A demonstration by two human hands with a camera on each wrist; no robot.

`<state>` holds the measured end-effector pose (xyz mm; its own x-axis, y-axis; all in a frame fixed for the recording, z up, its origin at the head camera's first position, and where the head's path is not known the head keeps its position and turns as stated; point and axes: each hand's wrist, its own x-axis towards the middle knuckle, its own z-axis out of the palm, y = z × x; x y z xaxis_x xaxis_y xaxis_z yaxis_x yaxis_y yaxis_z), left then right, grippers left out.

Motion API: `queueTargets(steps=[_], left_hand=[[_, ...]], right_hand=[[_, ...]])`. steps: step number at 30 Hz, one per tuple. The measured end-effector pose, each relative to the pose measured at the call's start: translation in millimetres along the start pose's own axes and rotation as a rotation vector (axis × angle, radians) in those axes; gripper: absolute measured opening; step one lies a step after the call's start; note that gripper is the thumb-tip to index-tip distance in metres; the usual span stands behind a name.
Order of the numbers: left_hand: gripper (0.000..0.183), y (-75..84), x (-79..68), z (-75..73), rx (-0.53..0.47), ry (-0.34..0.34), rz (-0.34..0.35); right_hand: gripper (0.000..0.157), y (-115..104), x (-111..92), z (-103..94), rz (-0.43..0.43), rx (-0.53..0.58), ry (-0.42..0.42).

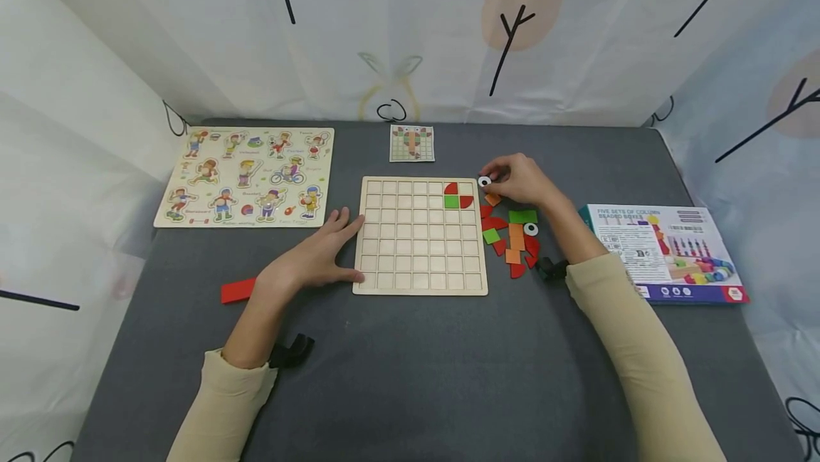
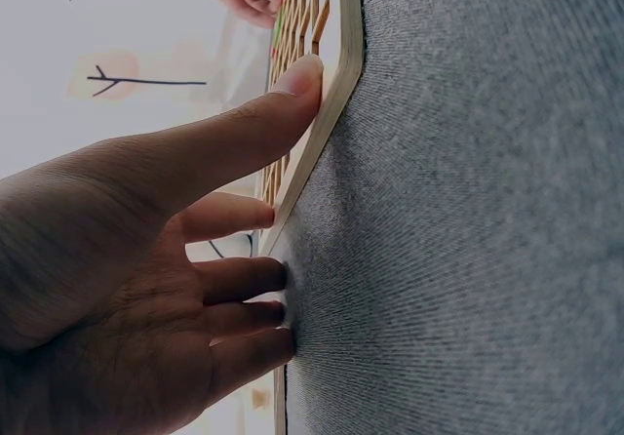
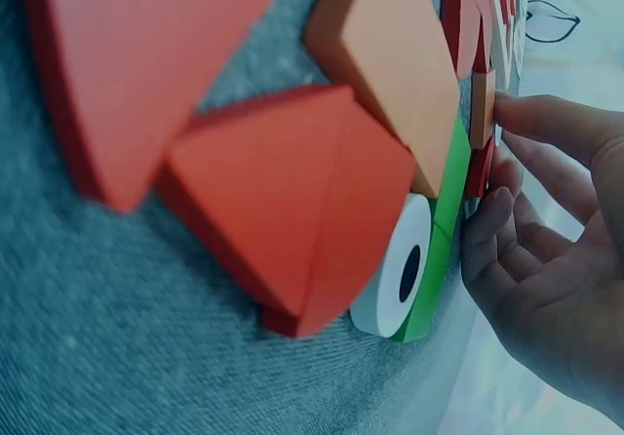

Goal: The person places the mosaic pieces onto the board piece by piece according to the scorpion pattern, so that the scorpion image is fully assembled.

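A pale wooden grid board (image 1: 419,240) lies flat mid-table. In its upper right squares sit two red quarter-round pieces (image 1: 451,188) and a green square (image 1: 451,201). My left hand (image 1: 317,252) is at the board's left side, fingers spread; in the left wrist view its thumb (image 2: 302,76) touches the rim. Beside the upper right corner my right hand (image 1: 522,179) pinches a white eye disc (image 1: 484,181) with a black centre, thumb and fingertips at its edge. Just below that hand lies an orange piece (image 1: 492,199).
Right of the board lie several loose red, orange and green pieces (image 1: 516,235) and another eye disc (image 1: 531,229). Behind the board is a pattern card (image 1: 412,144). A picture puzzle board (image 1: 246,177) and red strip (image 1: 238,290) lie left, a printed box (image 1: 666,252) right.
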<state>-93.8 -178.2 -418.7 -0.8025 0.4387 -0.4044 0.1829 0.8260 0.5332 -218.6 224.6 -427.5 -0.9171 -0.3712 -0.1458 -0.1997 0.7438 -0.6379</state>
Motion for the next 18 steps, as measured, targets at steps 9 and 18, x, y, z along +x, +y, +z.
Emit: queueTargets(steps=[9,18], left_hand=[[0.111,-0.5,-0.9,-0.9,0.002,0.003,0.002],[0.110,-0.2,-0.3,-0.2,-0.002,-0.001,-0.005]], right_hand=[[0.030,1.6,4.3,0.9,0.001,-0.082,0.050],[0.029,-7.1,0.7,4.1,-0.016,-0.044,0.099]])
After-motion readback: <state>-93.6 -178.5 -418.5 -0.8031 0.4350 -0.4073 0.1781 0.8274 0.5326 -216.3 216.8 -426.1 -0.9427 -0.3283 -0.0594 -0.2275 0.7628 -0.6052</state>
